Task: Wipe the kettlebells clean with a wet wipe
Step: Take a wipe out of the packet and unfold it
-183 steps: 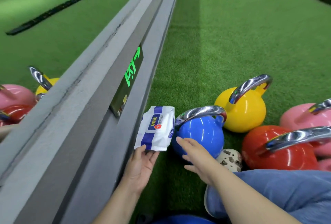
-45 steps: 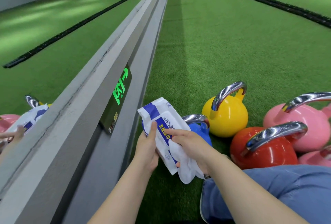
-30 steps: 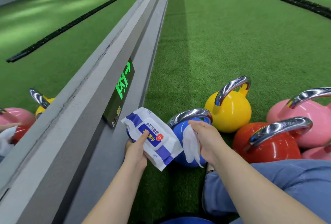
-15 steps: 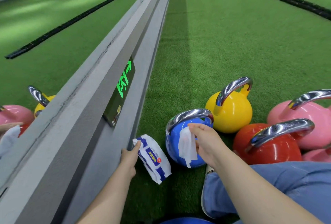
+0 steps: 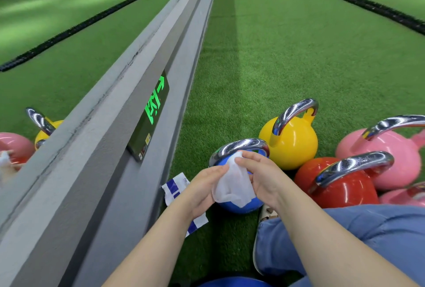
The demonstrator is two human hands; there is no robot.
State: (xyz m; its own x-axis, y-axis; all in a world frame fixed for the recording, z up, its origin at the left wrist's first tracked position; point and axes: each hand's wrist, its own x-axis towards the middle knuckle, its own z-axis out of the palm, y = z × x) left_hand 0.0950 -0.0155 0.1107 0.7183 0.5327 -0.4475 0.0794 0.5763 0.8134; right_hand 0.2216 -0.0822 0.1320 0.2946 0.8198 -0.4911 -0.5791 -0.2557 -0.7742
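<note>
Head view: we hold white wet wipe [image 5: 232, 183] between both hands, just in front of blue kettlebell [image 5: 239, 204]. Our left hand [image 5: 204, 189] pinches wipe's left edge; our right hand [image 5: 261, 176] pinches its top, fingers curled. Wipe pack [image 5: 176, 186] lies on turf [image 5: 287, 57] left of blue kettlebell, partly under our left wrist. Yellow kettlebell [image 5: 291, 146] right-behind blue kettlebell, red kettlebell [image 5: 338, 188] right, pink kettlebell [image 5: 391, 155] farther right.

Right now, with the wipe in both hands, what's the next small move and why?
Probably press the wipe onto the blue kettlebell: both hands, left and right, hold it just above that bell, and the wipe pack is already down.
</note>
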